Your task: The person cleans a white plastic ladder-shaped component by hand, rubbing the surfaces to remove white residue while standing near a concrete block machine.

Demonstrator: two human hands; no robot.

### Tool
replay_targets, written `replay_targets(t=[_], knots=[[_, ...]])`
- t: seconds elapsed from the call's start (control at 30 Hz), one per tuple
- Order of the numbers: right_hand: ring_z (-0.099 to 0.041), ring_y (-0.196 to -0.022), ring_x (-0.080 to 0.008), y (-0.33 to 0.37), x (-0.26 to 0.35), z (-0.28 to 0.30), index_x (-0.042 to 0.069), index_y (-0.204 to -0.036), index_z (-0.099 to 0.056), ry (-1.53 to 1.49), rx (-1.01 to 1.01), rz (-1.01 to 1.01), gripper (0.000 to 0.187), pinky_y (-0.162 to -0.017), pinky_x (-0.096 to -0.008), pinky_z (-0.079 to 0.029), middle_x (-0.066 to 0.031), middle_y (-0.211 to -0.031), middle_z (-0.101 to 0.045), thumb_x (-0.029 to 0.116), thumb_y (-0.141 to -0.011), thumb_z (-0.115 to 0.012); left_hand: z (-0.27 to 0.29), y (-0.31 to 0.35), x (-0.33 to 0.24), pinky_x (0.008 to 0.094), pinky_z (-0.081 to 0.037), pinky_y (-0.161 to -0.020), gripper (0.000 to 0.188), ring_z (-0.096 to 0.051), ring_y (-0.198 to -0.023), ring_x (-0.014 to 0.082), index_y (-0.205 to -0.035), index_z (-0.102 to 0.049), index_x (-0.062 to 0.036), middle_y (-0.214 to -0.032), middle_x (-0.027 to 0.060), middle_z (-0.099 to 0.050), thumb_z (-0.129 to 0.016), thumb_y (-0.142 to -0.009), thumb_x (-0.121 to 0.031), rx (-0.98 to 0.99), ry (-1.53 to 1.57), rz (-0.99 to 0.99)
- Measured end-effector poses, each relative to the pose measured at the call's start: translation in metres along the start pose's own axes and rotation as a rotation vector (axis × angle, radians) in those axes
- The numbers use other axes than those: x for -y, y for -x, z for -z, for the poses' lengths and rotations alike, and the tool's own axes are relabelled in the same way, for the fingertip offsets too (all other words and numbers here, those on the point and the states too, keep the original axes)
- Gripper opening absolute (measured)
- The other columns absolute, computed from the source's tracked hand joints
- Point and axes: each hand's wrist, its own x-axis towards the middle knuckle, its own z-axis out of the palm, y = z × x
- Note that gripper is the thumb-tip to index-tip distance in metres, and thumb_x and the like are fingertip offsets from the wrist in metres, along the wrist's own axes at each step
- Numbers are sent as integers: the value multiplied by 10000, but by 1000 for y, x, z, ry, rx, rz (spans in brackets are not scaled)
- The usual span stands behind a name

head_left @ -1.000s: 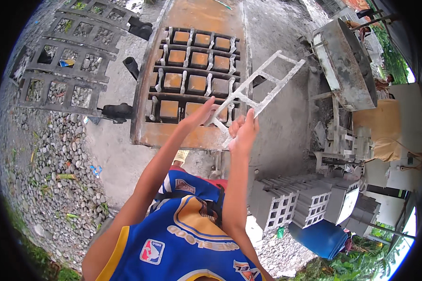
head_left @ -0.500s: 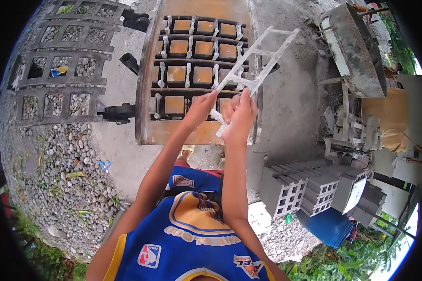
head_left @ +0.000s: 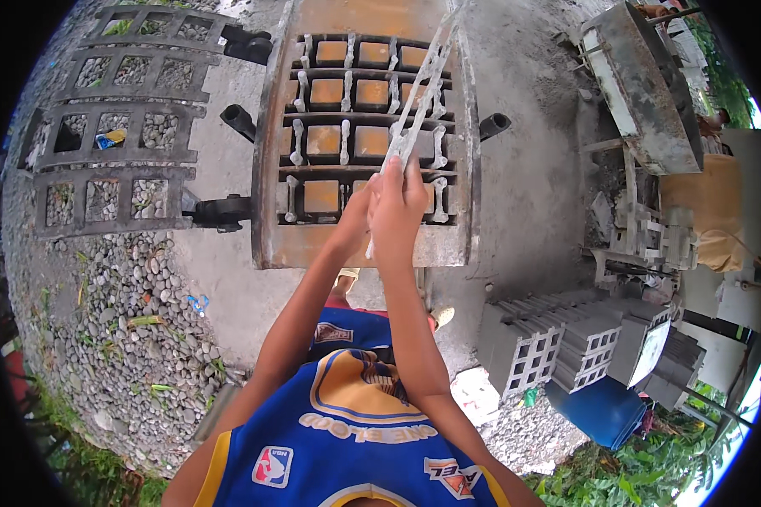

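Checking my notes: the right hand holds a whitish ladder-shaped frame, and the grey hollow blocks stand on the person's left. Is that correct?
The side is wrong: the head view shows the grey hollow blocks on the person's right. The right hand does hold the whitish frame.

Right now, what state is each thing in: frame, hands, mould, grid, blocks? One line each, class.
Frame: held up, nearly edge-on
Right hand: closed on the frame
Left hand: at the frame, grip partly hidden
Mould: uncovered
Grid: off the mould, leftward
Blocks: stacked
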Motion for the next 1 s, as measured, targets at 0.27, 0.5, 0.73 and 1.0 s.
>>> replay_targets(t=[0.27, 0.5, 0.73, 1.0], knots=[[-377, -478, -84, -21, -55, 8, 3, -1117, -480, 26, 11, -317, 322, -436, -245, -320, -18, -569, -407, 231, -905, -396, 18, 6, 1, 272, -444, -744, 384, -545, -888, 114, -1169, -463, -95, -976, 11, -557, -327, -929, -362, -26, 90, 263], [-269, -415, -18, 18, -19, -19, 58, -1128, -472, 2, -21, 91, 291, -347, -164, -232, 43, -560, -336, 242, -921, -383, 13, 10, 6, 288, -462, -735, 375, -561, -880, 120, -1156, -469, -101, -968, 8, -569, -316, -929, -357, -12, -194, -204], [-298, -360, -48, -19, -67, 6, 98, -877, -449, -161, -63, -435, 203, -305, -201, -231, 31, -551, -353, 295, -910, -419, 19, 3, 14, 289, -462, -658, 346, -562, -749, 112, -1102, -496, -124, -857, -14, -565, -358, -899, -368, -94, 182, 351], [-291, -387, -41, -9, -81, 20, 100, -882, -424, -183, -42, -397, 206, -330, -213, -242, 28, -548, -328, 303, -908, -409, 52, -1, 57, 279, -436, -737, 429, -527, -961, 98, -1187, -458, -107, -1055, 12, -558, -302, -922, -405, -53, -65, 279]])
